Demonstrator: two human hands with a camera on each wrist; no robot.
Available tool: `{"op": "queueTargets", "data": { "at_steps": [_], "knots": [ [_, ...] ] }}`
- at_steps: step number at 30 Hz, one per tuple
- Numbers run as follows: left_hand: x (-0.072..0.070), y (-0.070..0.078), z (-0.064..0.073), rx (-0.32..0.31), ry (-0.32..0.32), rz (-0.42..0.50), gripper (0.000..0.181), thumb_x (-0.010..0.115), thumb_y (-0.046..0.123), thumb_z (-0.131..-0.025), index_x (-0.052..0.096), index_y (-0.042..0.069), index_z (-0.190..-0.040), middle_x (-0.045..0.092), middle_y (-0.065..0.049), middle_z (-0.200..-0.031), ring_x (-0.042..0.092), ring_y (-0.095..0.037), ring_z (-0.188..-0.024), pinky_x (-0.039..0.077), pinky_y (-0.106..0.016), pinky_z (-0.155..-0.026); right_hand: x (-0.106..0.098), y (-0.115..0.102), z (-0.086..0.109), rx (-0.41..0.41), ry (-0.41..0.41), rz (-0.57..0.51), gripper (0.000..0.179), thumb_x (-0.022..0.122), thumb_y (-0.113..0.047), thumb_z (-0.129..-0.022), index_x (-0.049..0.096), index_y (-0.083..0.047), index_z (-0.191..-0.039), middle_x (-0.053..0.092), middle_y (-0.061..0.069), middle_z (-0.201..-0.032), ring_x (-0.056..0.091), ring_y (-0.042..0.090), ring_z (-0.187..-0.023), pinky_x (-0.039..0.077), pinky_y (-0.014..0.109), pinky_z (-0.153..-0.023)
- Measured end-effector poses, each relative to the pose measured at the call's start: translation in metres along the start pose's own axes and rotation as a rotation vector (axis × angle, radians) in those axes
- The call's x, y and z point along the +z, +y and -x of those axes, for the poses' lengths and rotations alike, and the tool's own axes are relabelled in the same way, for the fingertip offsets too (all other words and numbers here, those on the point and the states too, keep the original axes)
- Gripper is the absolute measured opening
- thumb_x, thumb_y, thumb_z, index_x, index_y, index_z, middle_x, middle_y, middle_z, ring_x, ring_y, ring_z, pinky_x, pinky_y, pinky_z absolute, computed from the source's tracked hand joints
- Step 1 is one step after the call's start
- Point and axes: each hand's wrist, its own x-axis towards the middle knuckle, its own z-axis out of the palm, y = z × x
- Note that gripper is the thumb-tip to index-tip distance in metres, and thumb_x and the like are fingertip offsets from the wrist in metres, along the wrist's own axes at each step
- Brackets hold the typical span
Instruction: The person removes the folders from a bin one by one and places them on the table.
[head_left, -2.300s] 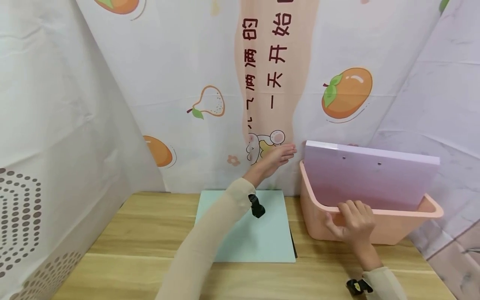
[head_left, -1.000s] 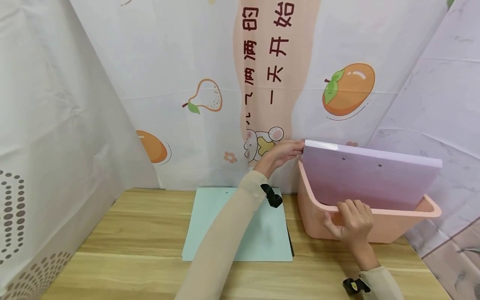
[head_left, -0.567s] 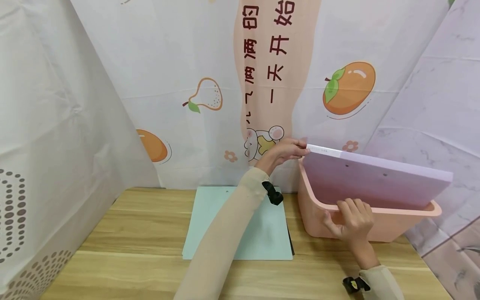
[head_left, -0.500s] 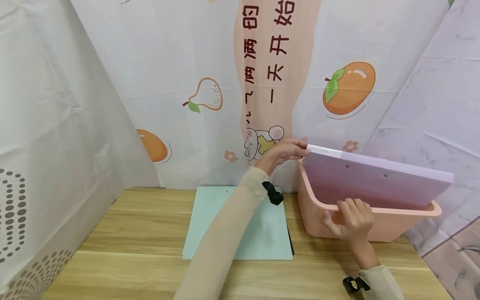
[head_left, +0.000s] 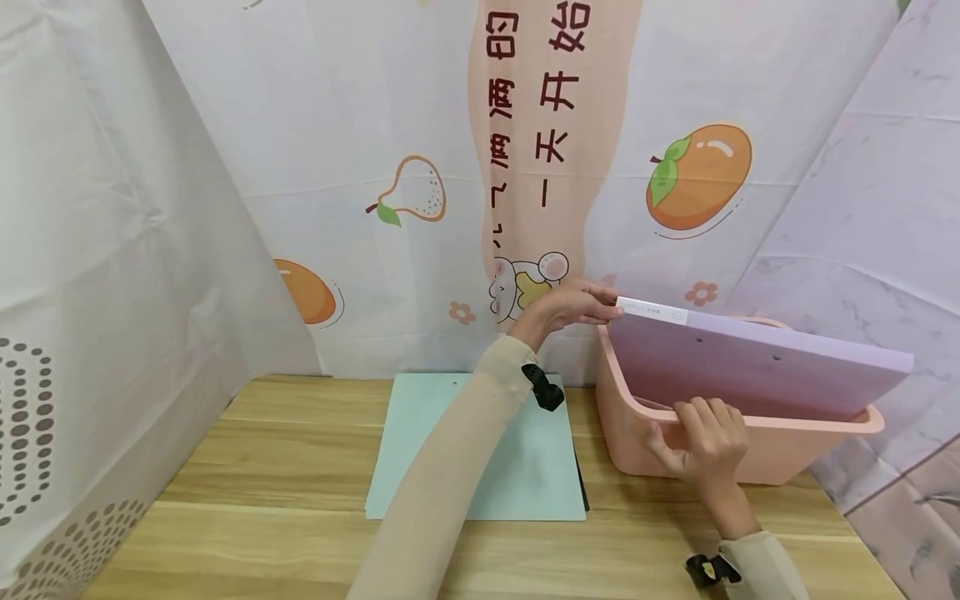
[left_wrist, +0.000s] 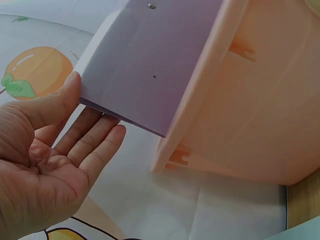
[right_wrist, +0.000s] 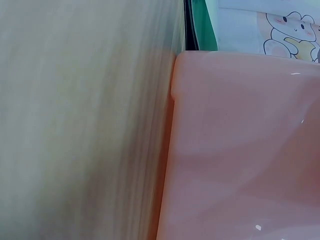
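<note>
A lilac file folder (head_left: 750, 367) with a white label on its top edge stands tilted inside a peach plastic bin (head_left: 618, 433). At the folder's upper left corner is my left hand (head_left: 564, 307). The left wrist view has its thumb on the edge of the folder (left_wrist: 150, 65) and its fingertips partly behind it, pinching the corner. My right hand (head_left: 708, 442) grips the bin's front rim, fingers over the top and thumb spread to the left. In the right wrist view only the outer wall of the bin (right_wrist: 240, 140) shows, with no fingers.
Pale teal folders (head_left: 525, 475) lie flat on the wooden table (head_left: 262, 467) left of the bin, partly under my left sleeve, with a dark edge beneath them. A printed cloth (head_left: 337, 125) hangs right behind the bin.
My left hand has reached right to the folder's corner and taken hold of it. The folder's top has tipped towards me, exposing the bin's back rim. The right hand stays put.
</note>
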Motion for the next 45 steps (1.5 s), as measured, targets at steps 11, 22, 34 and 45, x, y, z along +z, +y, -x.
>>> {"op": "queueTargets", "data": {
  "at_steps": [11, 22, 34, 45],
  "knots": [
    [0.007, 0.003, 0.000, -0.020, 0.091, -0.004, 0.031, 0.074, 0.002, -0.091, 0.071, -0.004, -0.121, 0.067, -0.001, -0.088, 0.064, -0.015, -0.082, 0.052, -0.044, -0.108, 0.000, -0.005, -0.008, -0.003, 0.014, -0.009, 0.055, 0.058, -0.045, -0.088, 0.051, 0.002, -0.061, 0.045, 0.015, -0.053, 0.037, 0.036, -0.047, 0.023, 0.047, -0.048],
    [0.021, -0.001, -0.006, -0.002, 0.299, 0.104, 0.028, 0.077, -0.004, -0.086, 0.077, -0.001, -0.114, 0.076, -0.013, -0.111, 0.065, -0.012, -0.074, 0.062, -0.036, -0.090, 0.000, 0.000, 0.000, -0.009, 0.001, -0.001, 0.056, 0.057, -0.046, -0.087, 0.050, 0.001, -0.059, 0.045, 0.014, -0.053, 0.037, 0.035, -0.046, 0.025, 0.046, -0.046],
    [0.030, -0.005, -0.011, 0.021, 0.427, 0.151, 0.026, 0.077, -0.004, -0.085, 0.077, -0.002, -0.111, 0.077, -0.014, -0.105, 0.064, -0.012, -0.076, 0.062, -0.037, -0.090, 0.000, -0.001, -0.003, -0.015, 0.008, -0.007, 0.055, 0.057, -0.045, -0.087, 0.050, 0.002, -0.060, 0.044, 0.015, -0.053, 0.037, 0.035, -0.047, 0.025, 0.046, -0.047],
    [0.037, -0.008, -0.012, 0.062, 0.507, 0.134, 0.020, 0.078, -0.006, -0.085, 0.078, -0.005, -0.105, 0.076, -0.018, -0.105, 0.061, -0.010, -0.072, 0.062, -0.040, -0.089, -0.001, -0.008, -0.015, -0.021, 0.012, -0.009, 0.055, 0.056, -0.043, -0.088, 0.048, 0.002, -0.059, 0.042, 0.014, -0.052, 0.035, 0.034, -0.046, 0.023, 0.045, -0.046]
  ]
}}
